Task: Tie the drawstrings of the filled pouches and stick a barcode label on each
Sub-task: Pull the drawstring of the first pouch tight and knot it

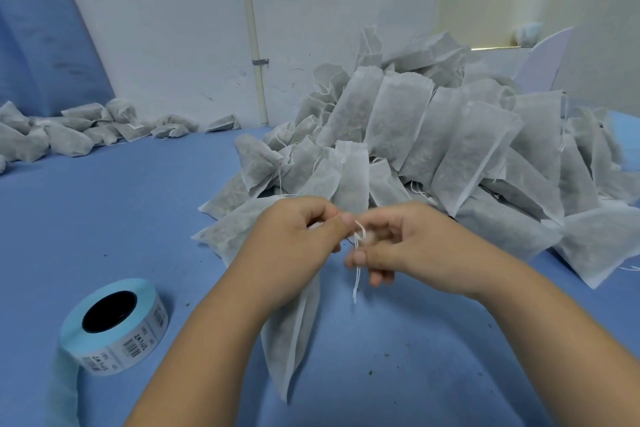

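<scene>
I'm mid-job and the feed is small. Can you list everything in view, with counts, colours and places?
pouch being tied: one, grey-white, on the table in front, under the left forearm
drawstring: one, white, between the two hands, ends hanging down
pouch pile: too many to count, grey-white, centre to right behind the hands
far pouches: a dozen or so, grey-white, far left along the wall
label roll: one, light blue backing with white barcode labels, near left
table cover: one, blue, under everything
pipe: one, white, upright on the wall
left hand: fingers pinch the drawstring
right hand: fingers pinch the drawstring
</scene>
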`<state>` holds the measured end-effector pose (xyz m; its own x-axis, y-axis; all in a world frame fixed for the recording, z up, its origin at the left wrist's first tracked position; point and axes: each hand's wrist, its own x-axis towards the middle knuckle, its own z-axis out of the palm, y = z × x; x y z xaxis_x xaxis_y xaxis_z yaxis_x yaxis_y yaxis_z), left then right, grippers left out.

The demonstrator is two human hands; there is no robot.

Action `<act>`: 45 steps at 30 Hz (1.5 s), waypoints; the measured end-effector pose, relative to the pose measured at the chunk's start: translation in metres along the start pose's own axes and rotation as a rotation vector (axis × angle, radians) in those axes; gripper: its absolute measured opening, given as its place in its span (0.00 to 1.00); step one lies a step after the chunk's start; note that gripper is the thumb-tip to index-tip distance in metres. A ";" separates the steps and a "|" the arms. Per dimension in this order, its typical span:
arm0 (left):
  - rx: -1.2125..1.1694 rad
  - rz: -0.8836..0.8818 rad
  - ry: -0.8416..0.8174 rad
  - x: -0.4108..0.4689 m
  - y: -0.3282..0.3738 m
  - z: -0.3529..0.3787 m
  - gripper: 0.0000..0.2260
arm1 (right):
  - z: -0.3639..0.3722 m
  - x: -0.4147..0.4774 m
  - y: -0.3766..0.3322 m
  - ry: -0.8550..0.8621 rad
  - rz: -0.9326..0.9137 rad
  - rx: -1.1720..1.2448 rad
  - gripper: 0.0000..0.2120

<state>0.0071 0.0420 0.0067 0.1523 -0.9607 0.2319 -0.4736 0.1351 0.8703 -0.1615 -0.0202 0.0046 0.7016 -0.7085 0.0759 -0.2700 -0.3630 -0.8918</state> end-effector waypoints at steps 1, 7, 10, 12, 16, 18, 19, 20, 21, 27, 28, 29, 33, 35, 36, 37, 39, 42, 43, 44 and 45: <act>-0.011 -0.005 0.007 0.000 0.000 -0.001 0.10 | -0.001 0.000 0.001 0.021 0.015 0.006 0.08; -0.059 -0.010 0.029 0.001 -0.001 -0.006 0.10 | -0.017 0.002 0.007 0.193 0.037 -0.155 0.06; -0.081 -0.012 0.041 0.001 -0.001 -0.008 0.10 | -0.024 0.003 0.015 0.278 0.057 -0.369 0.08; -0.085 -0.024 0.054 0.001 -0.001 -0.009 0.10 | -0.030 0.002 0.017 0.331 0.066 -0.448 0.08; -0.053 -0.027 0.032 0.001 -0.003 -0.008 0.11 | -0.038 -0.001 0.017 0.346 0.140 -0.730 0.07; -0.046 -0.019 0.017 0.000 -0.002 -0.006 0.12 | -0.036 -0.002 0.013 0.355 0.061 -0.778 0.09; -0.051 -0.017 0.009 0.000 -0.002 -0.005 0.12 | -0.033 -0.002 0.011 0.349 -0.005 -0.731 0.15; -0.060 -0.016 0.001 0.000 -0.001 -0.005 0.12 | -0.028 -0.002 0.009 0.324 -0.061 -0.632 0.21; -0.070 -0.015 -0.009 0.000 -0.001 -0.005 0.11 | -0.021 -0.002 0.005 0.280 -0.091 -0.527 0.24; -0.106 0.002 -0.040 0.000 0.001 -0.006 0.11 | 0.008 0.003 -0.001 0.216 -0.080 -0.180 0.06; -0.103 0.002 -0.046 0.000 0.001 -0.005 0.11 | 0.007 0.003 -0.002 0.233 -0.086 -0.178 0.06; -0.096 -0.001 -0.053 0.000 0.001 -0.006 0.11 | 0.006 0.002 -0.001 0.256 -0.098 -0.185 0.06; -0.124 -0.029 -0.099 0.001 0.000 -0.005 0.14 | 0.002 0.002 0.000 0.392 -0.131 -0.189 0.09; -0.219 -0.046 -0.123 0.000 0.002 -0.004 0.15 | 0.004 0.003 0.000 0.426 -0.138 -0.169 0.08; -0.289 -0.050 -0.129 0.000 0.003 -0.003 0.14 | 0.007 0.003 -0.001 0.420 -0.140 -0.155 0.08; -0.359 -0.051 -0.128 -0.001 0.003 -0.003 0.12 | 0.010 0.003 -0.002 0.401 -0.143 -0.149 0.07; -0.437 -0.037 -0.106 -0.001 0.003 -0.001 0.11 | 0.016 0.002 -0.005 0.357 -0.156 -0.154 0.07; -0.377 0.017 -0.026 -0.001 0.003 0.003 0.09 | 0.019 0.000 -0.009 0.317 -0.135 -0.133 0.11; -0.309 0.041 0.010 -0.001 0.002 0.004 0.09 | 0.018 -0.001 -0.010 0.299 -0.114 -0.118 0.10; -0.210 0.078 0.043 0.000 0.000 0.004 0.09 | 0.016 -0.001 -0.010 0.281 -0.087 -0.107 0.08; -0.100 0.124 0.060 0.000 -0.001 0.005 0.10 | 0.013 -0.002 -0.011 0.274 -0.063 -0.104 0.06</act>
<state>0.0032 0.0405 0.0035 0.1511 -0.9192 0.3637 -0.4034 0.2785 0.8716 -0.1509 -0.0071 0.0080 0.5189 -0.8142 0.2603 -0.3075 -0.4619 -0.8319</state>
